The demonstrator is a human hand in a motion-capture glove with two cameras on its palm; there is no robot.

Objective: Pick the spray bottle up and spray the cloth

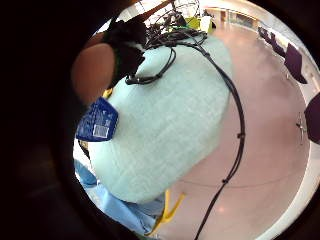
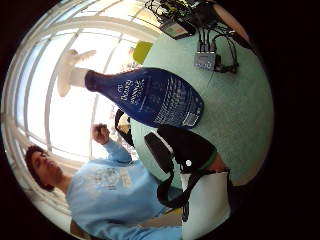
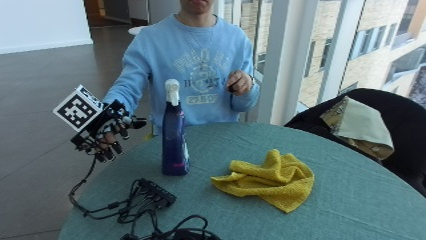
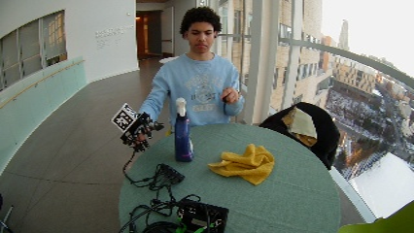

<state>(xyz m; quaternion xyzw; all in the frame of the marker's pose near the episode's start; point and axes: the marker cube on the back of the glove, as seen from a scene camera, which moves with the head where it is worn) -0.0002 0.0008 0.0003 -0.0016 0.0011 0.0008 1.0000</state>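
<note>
Hovering my right hand (image 3: 106, 131) at centre left of the outside view, fingers loosely spread, holding nothing, near but clear of the spray bottle (image 3: 174, 131) standing upright on the table (image 3: 346, 200). Cloth (image 3: 269, 180) sits crumpled at frame centre, right of the bottle. I judge nothing done: grasp, lift, spray all remain.

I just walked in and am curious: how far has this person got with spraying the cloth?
Nothing looks done yet. The blue spray bottle stands upright on the round table, untouched. The gloved right hand hovers beside it, fingers relaxed and holding nothing, so the reach is the step in hand. Left: gripping the bottle, lifting it and spraying the yellow cloth, which lies crumpled beside the bottle.
</note>
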